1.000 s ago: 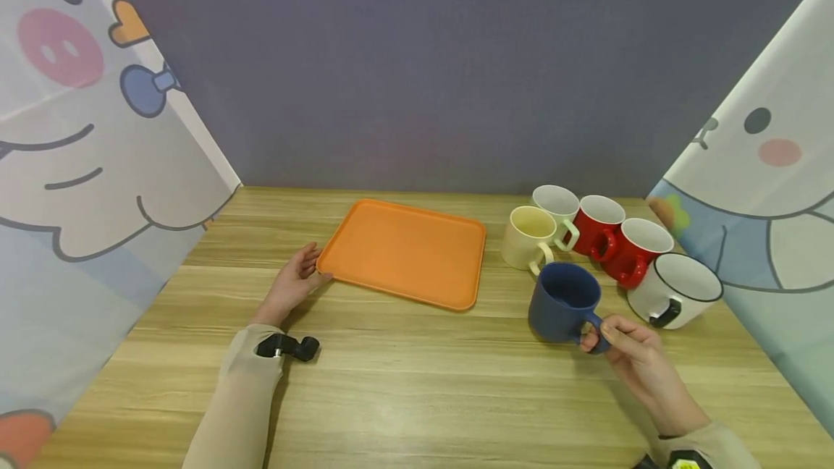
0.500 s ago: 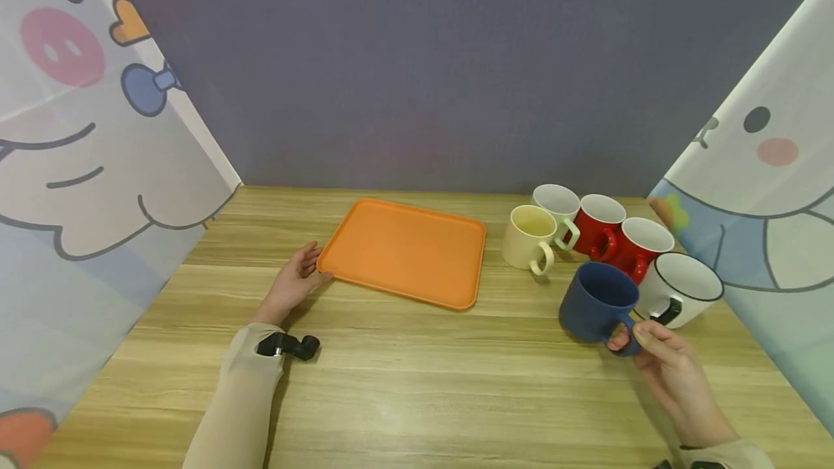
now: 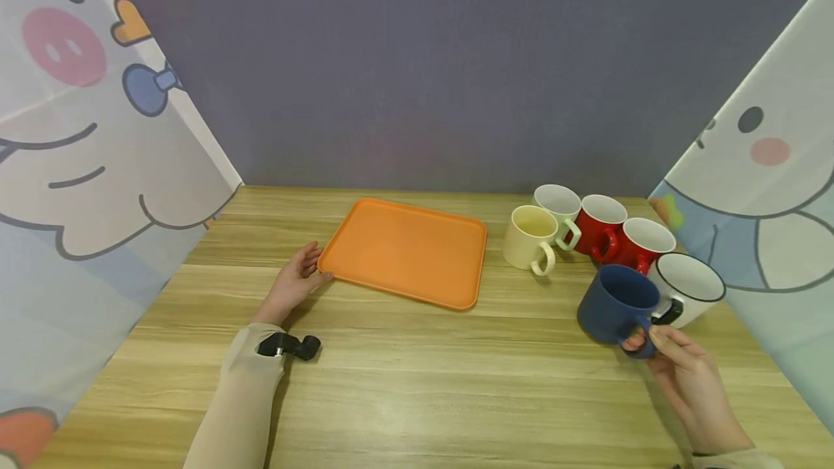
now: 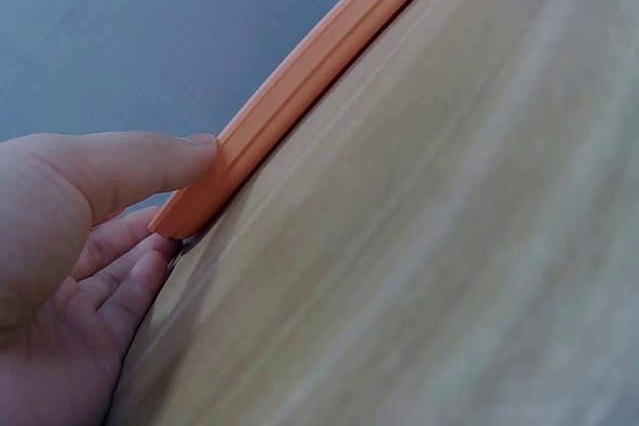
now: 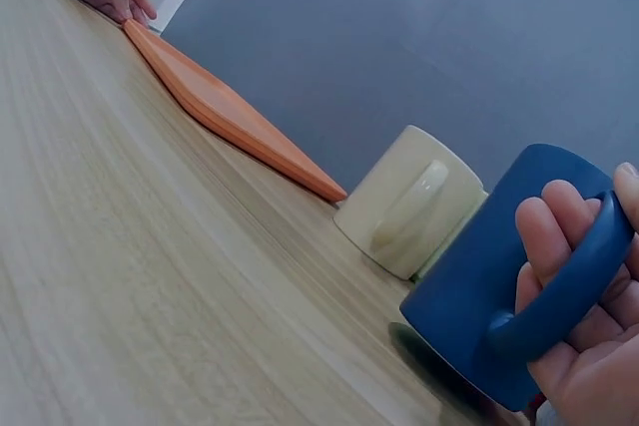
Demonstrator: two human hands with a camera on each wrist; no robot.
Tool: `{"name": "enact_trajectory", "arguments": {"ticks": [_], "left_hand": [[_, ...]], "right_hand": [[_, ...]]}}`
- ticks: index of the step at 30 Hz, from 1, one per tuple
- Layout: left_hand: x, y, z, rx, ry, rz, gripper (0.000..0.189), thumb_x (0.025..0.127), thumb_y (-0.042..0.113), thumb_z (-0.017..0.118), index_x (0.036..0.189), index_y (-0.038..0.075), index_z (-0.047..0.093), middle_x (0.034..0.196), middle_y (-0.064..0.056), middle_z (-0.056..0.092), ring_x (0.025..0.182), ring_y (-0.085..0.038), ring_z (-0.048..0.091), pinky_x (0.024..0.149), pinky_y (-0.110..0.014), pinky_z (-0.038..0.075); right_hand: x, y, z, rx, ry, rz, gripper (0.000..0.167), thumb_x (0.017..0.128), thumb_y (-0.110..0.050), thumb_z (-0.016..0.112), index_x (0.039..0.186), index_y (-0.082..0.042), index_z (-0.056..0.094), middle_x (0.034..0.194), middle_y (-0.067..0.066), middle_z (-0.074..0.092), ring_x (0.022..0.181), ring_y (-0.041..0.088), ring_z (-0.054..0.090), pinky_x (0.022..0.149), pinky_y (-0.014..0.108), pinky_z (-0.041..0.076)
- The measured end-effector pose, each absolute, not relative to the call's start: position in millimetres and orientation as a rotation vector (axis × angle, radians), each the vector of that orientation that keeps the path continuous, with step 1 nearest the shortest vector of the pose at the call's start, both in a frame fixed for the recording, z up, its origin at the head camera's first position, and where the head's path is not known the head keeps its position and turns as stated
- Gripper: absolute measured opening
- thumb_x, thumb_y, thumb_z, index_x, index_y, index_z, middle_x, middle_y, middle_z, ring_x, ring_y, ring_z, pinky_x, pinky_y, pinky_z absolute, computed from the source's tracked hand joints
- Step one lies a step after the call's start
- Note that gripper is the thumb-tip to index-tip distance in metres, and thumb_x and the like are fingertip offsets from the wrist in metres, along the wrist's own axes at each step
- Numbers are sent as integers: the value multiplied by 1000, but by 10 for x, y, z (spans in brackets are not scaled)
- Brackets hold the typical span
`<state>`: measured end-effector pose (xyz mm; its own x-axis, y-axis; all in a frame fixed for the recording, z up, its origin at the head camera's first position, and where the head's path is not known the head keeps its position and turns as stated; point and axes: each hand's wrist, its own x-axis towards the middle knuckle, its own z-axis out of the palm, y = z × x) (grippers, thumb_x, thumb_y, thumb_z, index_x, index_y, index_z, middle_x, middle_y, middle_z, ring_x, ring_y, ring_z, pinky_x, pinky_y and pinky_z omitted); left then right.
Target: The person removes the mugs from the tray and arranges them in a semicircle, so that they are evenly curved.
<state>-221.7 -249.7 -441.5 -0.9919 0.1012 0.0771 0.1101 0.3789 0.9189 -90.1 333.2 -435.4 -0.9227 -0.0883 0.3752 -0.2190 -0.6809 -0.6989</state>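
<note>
My right hand (image 3: 693, 375) grips the handle of a dark blue mug (image 3: 612, 306), fingers through the loop and thumb on top. In the right wrist view the blue mug (image 5: 479, 276) tilts, its base just off the table with a shadow beneath. It overlaps a white mug with a black rim (image 3: 691, 284) in the head view. My left hand (image 3: 293, 284) rests at the near left corner of an orange tray (image 3: 407, 252). In the left wrist view its thumb touches the tray's rim (image 4: 290, 92), and the loosely straight fingers lie round the corner.
Behind the blue mug stand a cream mug (image 3: 529, 239), a pale green mug (image 3: 565, 219) and two red mugs, one farther back (image 3: 589, 230) and one nearer (image 3: 632, 255). A grey wall (image 3: 417, 71) closes the wooden table's far edge. Printed cloths hang at both sides.
My right hand has carried the blue mug to the right, away from the cream mug and in front of the white and red ones. The left hand and tray stay put.
</note>
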Motion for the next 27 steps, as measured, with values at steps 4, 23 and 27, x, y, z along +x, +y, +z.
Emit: {"name": "enact_trajectory", "arguments": {"ticks": [4, 23, 27], "left_hand": [[-2109, -2421, -4250, -199, -2614, -1737, 77, 93, -2, 66, 151, -15, 17, 147, -39, 34, 136, -50, 36, 116, -55, 28], [-2212, -2483, -4418, -174, -2576, -1762, 78, 92, -2, 67, 153, -10, 18, 149, -34, 34, 139, -45, 35, 117, -50, 28], [-2210, -2477, -4416, -189, -2558, -1773, 79, 91, -3, 67, 153, -11, 19, 149, -35, 35, 138, -45, 35, 117, -51, 28]], "right_hand": [[-888, 3344, -4375, 544, -1199, 2743, 43, 103, 13, 23, 98, 16, 66, 91, 24, 71, 86, 30, 72, 85, 31, 57], [-832, 3514, -4480, 619, -996, 2906, 47, 103, 11, 16, 97, 22, 61, 92, 31, 67, 87, 37, 69, 87, 36, 57], [-848, 3574, -4489, 650, -1006, 2948, 50, 104, 10, 13, 99, 22, 62, 92, 31, 67, 88, 37, 69, 87, 38, 57]]}}
